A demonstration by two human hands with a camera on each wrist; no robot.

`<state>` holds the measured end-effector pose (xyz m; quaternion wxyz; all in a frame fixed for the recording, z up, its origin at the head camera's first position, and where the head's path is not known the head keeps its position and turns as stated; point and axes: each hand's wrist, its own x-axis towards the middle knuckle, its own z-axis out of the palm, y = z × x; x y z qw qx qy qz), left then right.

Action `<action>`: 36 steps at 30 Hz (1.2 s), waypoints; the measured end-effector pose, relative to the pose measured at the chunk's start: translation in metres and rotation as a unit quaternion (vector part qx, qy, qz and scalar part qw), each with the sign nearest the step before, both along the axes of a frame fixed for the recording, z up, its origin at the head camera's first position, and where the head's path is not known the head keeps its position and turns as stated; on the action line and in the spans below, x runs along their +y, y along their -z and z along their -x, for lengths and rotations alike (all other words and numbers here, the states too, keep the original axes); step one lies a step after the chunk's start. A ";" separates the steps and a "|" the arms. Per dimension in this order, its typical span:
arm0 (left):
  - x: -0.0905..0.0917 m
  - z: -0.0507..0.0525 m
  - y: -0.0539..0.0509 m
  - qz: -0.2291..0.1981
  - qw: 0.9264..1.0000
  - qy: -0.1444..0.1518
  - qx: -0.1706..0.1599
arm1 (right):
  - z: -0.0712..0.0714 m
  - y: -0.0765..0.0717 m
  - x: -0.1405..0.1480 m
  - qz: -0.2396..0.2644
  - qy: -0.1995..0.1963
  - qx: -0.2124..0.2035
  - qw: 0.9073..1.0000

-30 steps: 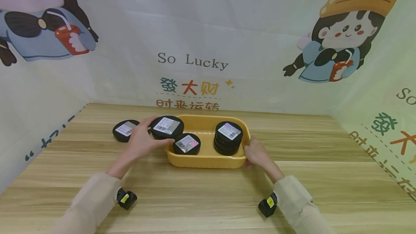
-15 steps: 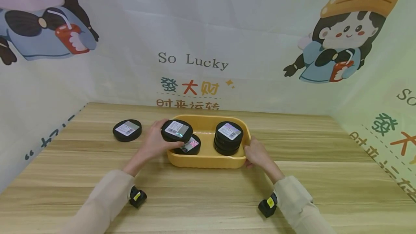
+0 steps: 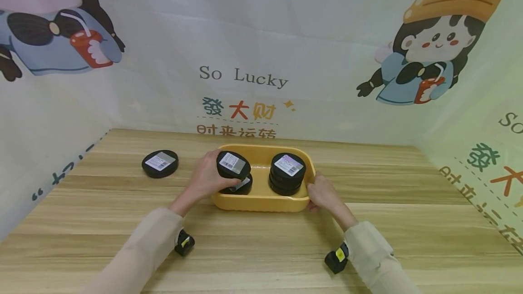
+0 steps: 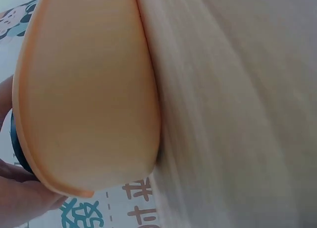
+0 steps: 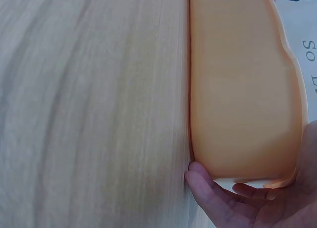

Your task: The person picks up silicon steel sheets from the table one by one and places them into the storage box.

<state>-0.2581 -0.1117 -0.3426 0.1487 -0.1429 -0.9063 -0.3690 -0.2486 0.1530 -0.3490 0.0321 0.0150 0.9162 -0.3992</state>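
Note:
My left hand (image 3: 205, 177) grips a round black container with a white-and-silver label (image 3: 233, 163) by its sides, thumb in front. It is held tilted over another black container (image 3: 242, 188) lying in the left part of a yellow plastic bin (image 3: 261, 203). Whether the two touch cannot be told. At the bin's right end stands a stack of black containers (image 3: 288, 173). My right hand (image 3: 323, 193) holds the bin's right end; in the right wrist view its fingers (image 5: 208, 193) curl round the lower corner. The left wrist view shows mainly the bin's outer wall (image 4: 94, 89).
One more labelled black container (image 3: 160, 164) lies on the wooden table (image 3: 261, 248), left of the bin. A printed white cloth (image 3: 163, 58) hangs behind the table and along both sides. Wrist cameras (image 3: 185, 242) sit under both sleeves.
My left hand has carried its black container rightward, from over the bin's left rim to above the container inside, covering more of it. The right hand and the bin stay put.

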 end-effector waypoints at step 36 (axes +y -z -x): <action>0.025 0.004 -0.011 0.058 0.991 -0.063 -0.102 | -0.001 -0.002 0.000 -0.014 -0.003 -0.001 1.000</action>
